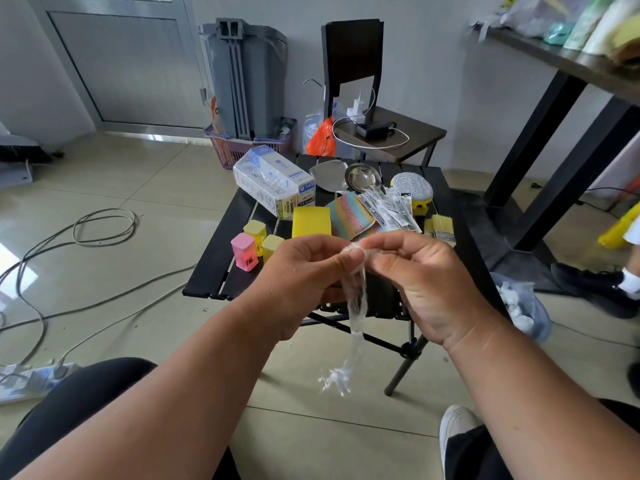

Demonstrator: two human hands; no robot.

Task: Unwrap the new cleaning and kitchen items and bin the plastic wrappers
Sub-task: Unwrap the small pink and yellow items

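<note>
1. We pinch a twisted clear plastic wrapper (355,296) in the fingers of both our left hand (304,271) and right hand (426,282), just in front of the table (214,268); it is not yet binned.
2. On the table, the boxed pack (273,181) and utensil sleeves (391,209) look still wrapped.
3. The bag of crumpled wrappers (523,306) sits right of the table.
</note>
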